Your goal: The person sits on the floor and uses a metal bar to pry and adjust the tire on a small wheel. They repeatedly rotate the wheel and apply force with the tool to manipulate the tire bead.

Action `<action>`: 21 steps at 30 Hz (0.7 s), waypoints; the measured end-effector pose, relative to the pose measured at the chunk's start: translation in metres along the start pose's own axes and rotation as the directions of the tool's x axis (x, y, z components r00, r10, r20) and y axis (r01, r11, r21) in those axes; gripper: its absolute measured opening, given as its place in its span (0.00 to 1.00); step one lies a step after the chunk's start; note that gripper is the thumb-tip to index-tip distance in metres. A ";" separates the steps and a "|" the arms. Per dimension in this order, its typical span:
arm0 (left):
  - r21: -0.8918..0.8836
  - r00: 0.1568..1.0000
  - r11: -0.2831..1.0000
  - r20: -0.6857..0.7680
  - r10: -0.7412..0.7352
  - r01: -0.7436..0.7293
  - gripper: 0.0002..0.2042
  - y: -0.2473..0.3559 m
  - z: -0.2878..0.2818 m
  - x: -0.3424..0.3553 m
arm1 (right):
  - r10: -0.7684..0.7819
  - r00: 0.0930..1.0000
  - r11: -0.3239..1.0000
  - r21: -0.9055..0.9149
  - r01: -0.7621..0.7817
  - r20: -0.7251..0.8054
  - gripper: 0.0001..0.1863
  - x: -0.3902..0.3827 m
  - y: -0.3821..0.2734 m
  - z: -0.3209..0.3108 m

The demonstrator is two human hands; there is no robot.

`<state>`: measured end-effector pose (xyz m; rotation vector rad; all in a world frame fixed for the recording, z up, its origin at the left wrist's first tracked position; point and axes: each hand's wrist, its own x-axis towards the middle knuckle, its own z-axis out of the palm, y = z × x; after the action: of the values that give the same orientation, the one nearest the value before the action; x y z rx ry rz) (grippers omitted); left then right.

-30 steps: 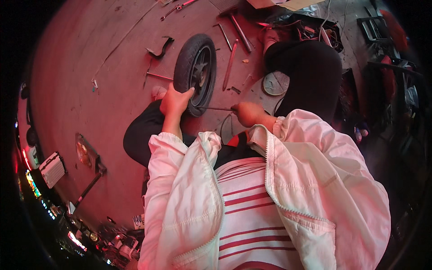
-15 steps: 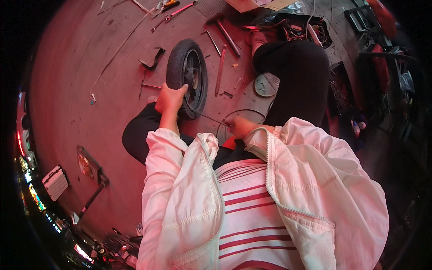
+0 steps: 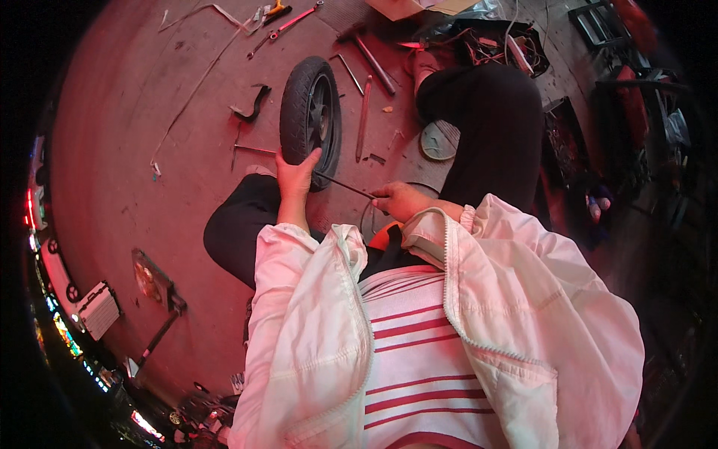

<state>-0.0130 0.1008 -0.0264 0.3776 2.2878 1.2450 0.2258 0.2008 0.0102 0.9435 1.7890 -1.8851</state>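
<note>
While the left hand [image 3: 297, 173] grips the small wheel [image 3: 310, 116], the right hand [image 3: 399, 200] closes on a thin rod [image 3: 345, 185], its tip hidden.

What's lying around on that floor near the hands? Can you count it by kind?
Wheel: 1
Long rods or bars: 5
Wrench: 1
Curved black piece: 1
Round disc: 1
Total: 9

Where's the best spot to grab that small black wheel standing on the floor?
Grip the small black wheel across the tread at its near end, coming from above on the person's side. It stands on edge, so the narrow tread fits a palm there; the left hand already rests at that end.
</note>
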 end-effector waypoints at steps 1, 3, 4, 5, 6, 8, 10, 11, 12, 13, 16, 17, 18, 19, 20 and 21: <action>0.006 0.999 0.999 0.030 0.034 -0.034 0.40 -0.003 -0.001 0.003 | -0.027 1.000 0.999 -0.035 0.027 -0.001 0.19 0.001 0.002 -0.001; 0.086 0.996 0.995 0.073 0.045 -0.052 0.39 -0.007 -0.003 0.006 | -0.082 0.997 0.990 -0.114 0.083 0.007 0.19 -0.001 -0.002 -0.003; 0.162 0.996 0.986 0.084 0.022 -0.036 0.38 -0.007 -0.005 0.007 | -0.110 0.994 0.981 -0.159 0.111 0.016 0.19 -0.005 -0.007 -0.008; 0.236 0.996 0.971 0.092 -0.002 -0.020 0.38 -0.007 -0.007 0.009 | -0.136 0.990 0.969 -0.203 0.139 0.026 0.19 -0.008 -0.013 -0.012; 0.284 0.996 0.959 0.089 -0.021 -0.005 0.37 -0.001 -0.006 0.011 | -0.165 0.986 0.957 -0.234 0.170 0.040 0.17 -0.011 -0.018 -0.019; 0.375 0.995 0.926 0.068 -0.073 0.043 0.36 0.013 -0.010 0.009 | -0.212 0.973 0.926 -0.299 0.230 0.092 0.15 -0.017 -0.026 -0.035; 0.410 0.997 0.910 0.011 -0.077 0.066 0.39 0.022 -0.017 0.000 | -0.086 0.984 0.950 -0.286 0.128 0.154 0.14 -0.033 -0.052 -0.051; 0.370 0.996 0.926 0.012 -0.089 0.078 0.40 0.022 -0.020 -0.005 | -0.025 0.982 0.956 -0.283 0.078 0.187 0.14 -0.036 -0.059 -0.055; 0.331 0.995 0.940 0.015 -0.096 0.086 0.41 0.022 -0.024 -0.006 | -0.062 0.980 0.947 -0.297 0.118 0.190 0.13 -0.036 -0.058 -0.055; 0.289 0.993 0.950 -0.020 -0.116 0.117 0.41 0.014 -0.024 -0.007 | -0.100 0.976 0.937 -0.311 0.158 0.193 0.13 -0.037 -0.057 -0.056; -0.069 0.991 0.993 0.093 -0.091 0.097 0.39 0.025 -0.021 -0.025 | -0.119 0.976 0.937 -0.306 0.170 0.181 0.13 -0.035 -0.051 -0.059; -0.231 0.984 0.962 0.139 -0.114 0.144 0.40 0.039 -0.018 -0.035 | -0.108 0.979 0.942 -0.296 0.156 0.171 0.13 -0.033 -0.049 -0.060; -0.164 0.993 0.982 0.093 -0.079 0.094 0.40 0.030 -0.020 -0.036 | -0.116 0.974 0.927 -0.331 0.177 0.194 0.13 -0.032 -0.053 -0.060; -0.093 0.998 0.994 0.055 -0.044 0.049 0.41 0.014 -0.018 -0.036 | -0.119 0.969 0.912 -0.363 0.193 0.214 0.14 -0.032 -0.055 -0.061; -0.019 1.000 1.000 0.019 -0.006 0.007 0.41 -0.001 -0.019 -0.035 | -0.122 0.964 0.895 -0.394 0.209 0.234 0.15 -0.032 -0.057 -0.060; 0.077 0.999 0.997 -0.032 -0.027 0.029 0.39 0.004 -0.016 -0.039 | -0.166 0.963 0.885 -0.398 0.240 0.211 0.14 -0.030 -0.054 -0.059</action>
<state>0.0103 0.0734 -0.0044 0.3544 2.3646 1.1587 0.2233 0.2594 0.0721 0.4377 2.1326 -1.5327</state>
